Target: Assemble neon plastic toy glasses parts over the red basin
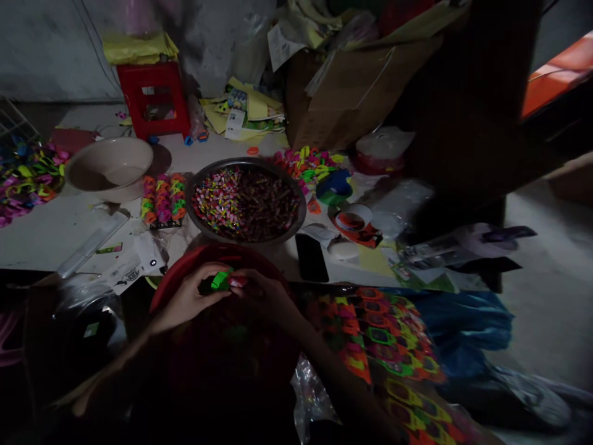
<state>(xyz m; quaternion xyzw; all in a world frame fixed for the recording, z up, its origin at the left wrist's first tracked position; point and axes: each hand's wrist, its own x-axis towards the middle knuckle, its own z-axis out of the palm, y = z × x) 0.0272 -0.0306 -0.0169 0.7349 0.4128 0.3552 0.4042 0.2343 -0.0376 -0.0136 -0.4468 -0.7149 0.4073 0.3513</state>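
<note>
Dim light, view from the head down onto a cluttered pale surface (50, 232).

Low centre of the frame: left hand (188, 296) and right hand (262, 293) meet over a round red plastic basin (185, 266). Between them, a small bright green plastic piece (220, 280). Left grip is pinched onto its left side, thumb and fingers curled round it. Right fingertips press at its right end, where a small red bit (237, 282) shows; I cannot tell whether that bit is a separate part or joined to the green piece. Both grips are together on the piece, which is held just above the basin's near rim.

Just beyond the hands, centre frame: a wide round metal bowl (296, 225) filled with small mixed-colour pieces. Left of it, touching or nearly so, a clear pack of orange, pink and green rings in rows (163, 199). Further left, a cream plastic bowl (110, 167). Behind that, upper left, a red plastic stool (154, 99) with a yellow bundle on top.

Right of the metal bowl: a black phone (311, 257) lying flat. Upper centre: a brown cardboard box (352, 99), open and overfull. Lower right: sheets of neon orange, green and yellow frames (384, 337), stacked on a blue plastic bag (463, 321).
</note>
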